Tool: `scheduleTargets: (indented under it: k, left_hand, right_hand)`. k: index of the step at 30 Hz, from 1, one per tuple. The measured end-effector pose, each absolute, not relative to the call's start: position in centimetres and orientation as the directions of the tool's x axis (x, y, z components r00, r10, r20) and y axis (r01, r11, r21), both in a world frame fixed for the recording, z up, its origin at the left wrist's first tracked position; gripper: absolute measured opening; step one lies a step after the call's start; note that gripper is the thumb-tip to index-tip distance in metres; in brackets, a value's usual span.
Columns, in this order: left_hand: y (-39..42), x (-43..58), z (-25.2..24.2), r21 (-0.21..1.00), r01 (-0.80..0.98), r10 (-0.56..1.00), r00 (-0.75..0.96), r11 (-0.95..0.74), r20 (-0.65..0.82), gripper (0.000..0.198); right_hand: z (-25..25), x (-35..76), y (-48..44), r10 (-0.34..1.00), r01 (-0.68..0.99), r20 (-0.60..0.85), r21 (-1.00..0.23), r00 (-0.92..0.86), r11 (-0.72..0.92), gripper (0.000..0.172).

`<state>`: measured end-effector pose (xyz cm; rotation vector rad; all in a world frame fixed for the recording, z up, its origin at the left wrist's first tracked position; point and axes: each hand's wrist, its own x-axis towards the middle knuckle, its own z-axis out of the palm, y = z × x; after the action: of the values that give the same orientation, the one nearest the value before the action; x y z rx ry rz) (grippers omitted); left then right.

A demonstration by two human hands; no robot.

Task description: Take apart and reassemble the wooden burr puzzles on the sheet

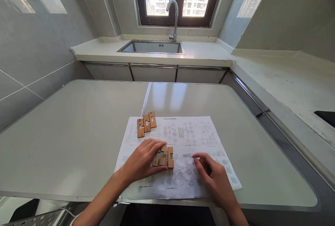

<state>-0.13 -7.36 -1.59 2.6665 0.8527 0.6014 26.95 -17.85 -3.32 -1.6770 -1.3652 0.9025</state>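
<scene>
A printed instruction sheet [193,138] lies on the grey table [78,131]. Three notched wooden puzzle pieces [146,124] rest side by side at its upper left corner. Nearer to me, a second cluster of wooden pieces [164,156] sits on the sheet. My left hand [142,161] lies over the left side of that cluster, fingers curled onto the pieces. My right hand [211,179] rests on the paper to the right of them, fingers loosely bent and apart, holding nothing.
Behind the table runs a countertop with a steel sink [151,47] and a tall tap [174,20] under a window. Another counter [288,82] extends along the right side. Tiled wall stands on the left.
</scene>
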Motion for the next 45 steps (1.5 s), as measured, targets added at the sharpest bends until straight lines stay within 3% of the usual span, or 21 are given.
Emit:
scheduleTargets:
  k: [45]
  left_hand:
    - [-7.27, -0.11, -1.77, 0.395, 0.483, 0.610, 0.725, -0.782, 0.320, 0.066]
  right_hand:
    - [-2.79, 26.84, -17.88, 0.983, 0.436, -0.042, -0.892, 0.177, -0.117, 0.044]
